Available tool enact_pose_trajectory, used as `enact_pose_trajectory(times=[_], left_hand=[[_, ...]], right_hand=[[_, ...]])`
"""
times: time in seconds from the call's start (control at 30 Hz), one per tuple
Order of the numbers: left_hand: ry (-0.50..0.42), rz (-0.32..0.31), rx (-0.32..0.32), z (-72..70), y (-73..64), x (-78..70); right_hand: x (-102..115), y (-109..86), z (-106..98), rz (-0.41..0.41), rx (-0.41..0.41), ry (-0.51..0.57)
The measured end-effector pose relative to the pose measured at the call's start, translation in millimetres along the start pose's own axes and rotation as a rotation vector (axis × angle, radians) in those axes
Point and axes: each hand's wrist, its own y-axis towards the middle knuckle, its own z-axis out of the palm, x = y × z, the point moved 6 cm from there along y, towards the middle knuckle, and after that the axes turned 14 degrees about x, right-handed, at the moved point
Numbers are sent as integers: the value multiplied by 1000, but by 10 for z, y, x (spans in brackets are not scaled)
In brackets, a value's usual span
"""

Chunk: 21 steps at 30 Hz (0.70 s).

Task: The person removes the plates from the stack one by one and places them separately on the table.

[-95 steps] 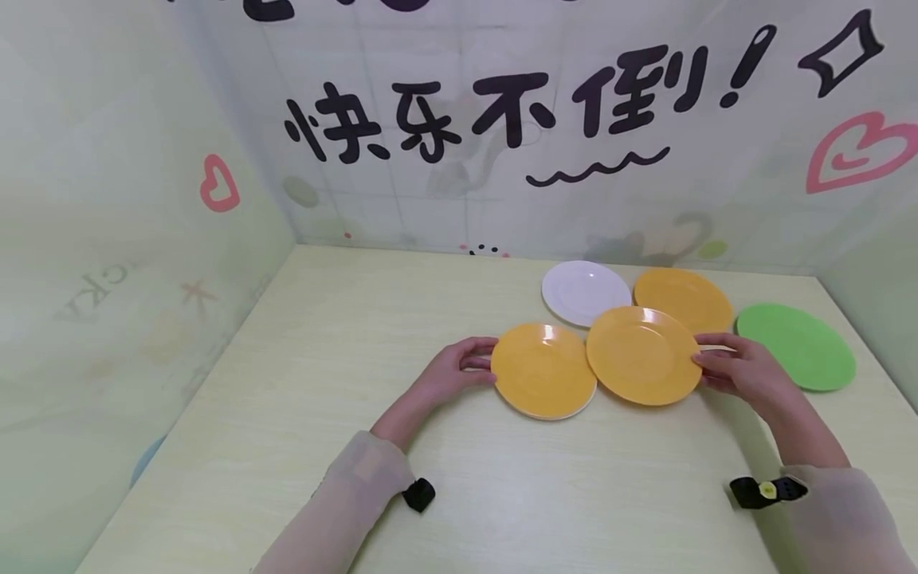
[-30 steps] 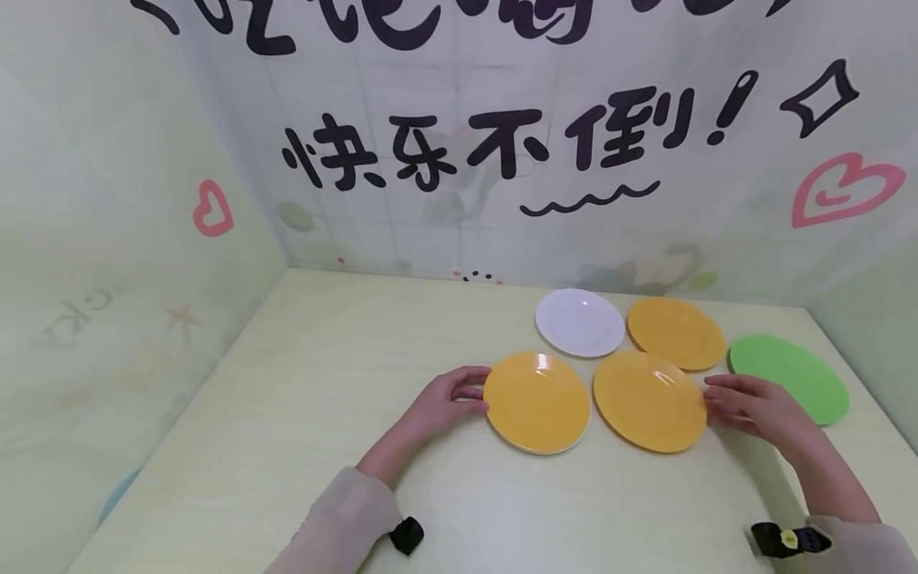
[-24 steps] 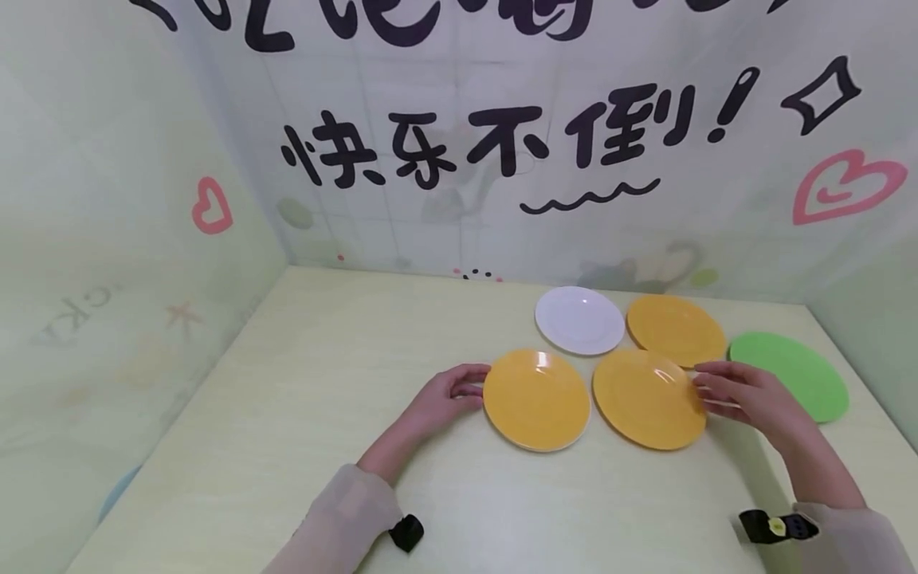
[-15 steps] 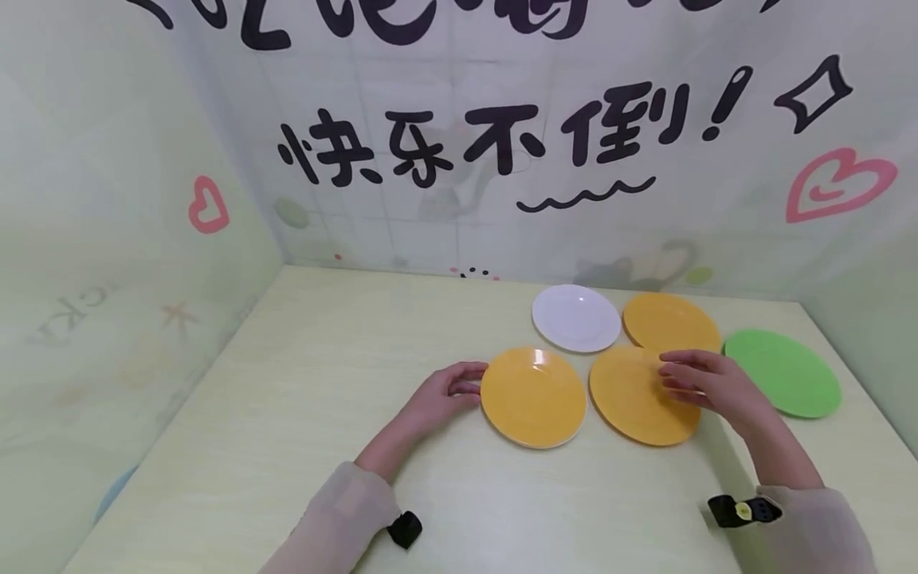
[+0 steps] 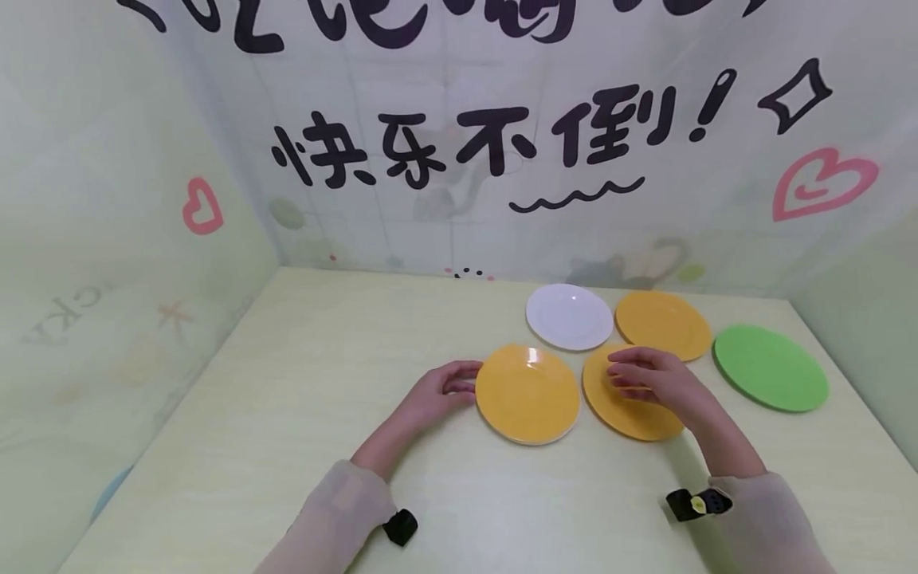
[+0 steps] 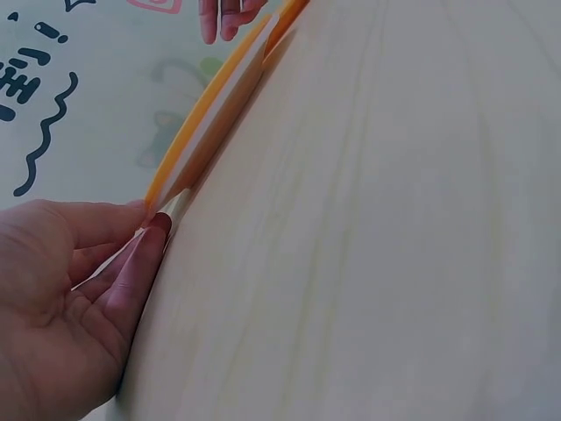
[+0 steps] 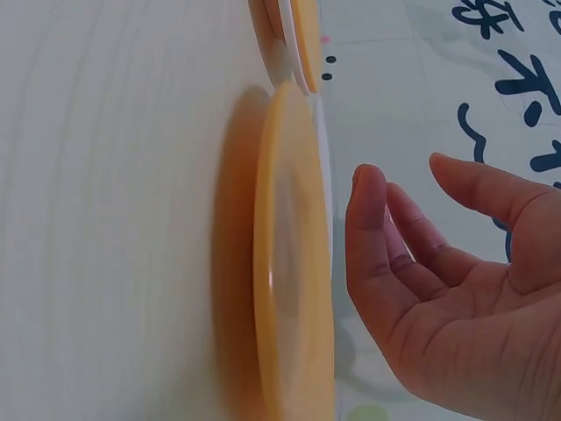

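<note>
On the left, an orange plate [image 5: 528, 395] lies over a white plate [image 6: 219, 114], whose pale edge shows beneath it. My left hand [image 5: 433, 393] pinches the left rim of this stack, thumb low near the table and fingertips at the orange edge in the left wrist view. Just right of the stack, a second orange plate [image 5: 633, 418] lies on the table. Above it hovers my right hand [image 5: 656, 379], fingers loosely bent and holding nothing; the right wrist view shows a gap between its fingers [image 7: 366, 210] and the plate.
Behind the two front plates lie a small white plate [image 5: 570, 317] and another orange plate [image 5: 663, 325]. A green plate [image 5: 770, 368] is at the right. A printed backdrop [image 5: 445, 231] closes off the rear of the pale table [image 5: 358, 343].
The right hand has set its orange plate down on the table, let go of the rim and moved left above it. The left hand stays at the left stack. The head view has shifted slightly.
</note>
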Motion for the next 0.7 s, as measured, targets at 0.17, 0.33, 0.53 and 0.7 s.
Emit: enact_pose_trajectory(times=[0.17,0.33,0.53,0.7], left_hand=[[4,-14,1,6,-10,11],[5,-16,-7,-3,-13,-3],[-4,-19,-15,-1,-8,-1],[-3,-4,-17,-1,7,2]], right_hand=[[-11,91,134,-12,23,38],[25,177,294,-30,88,44],[56,215,378,-2,106,-36],[55,248,389,-6,85,-53]])
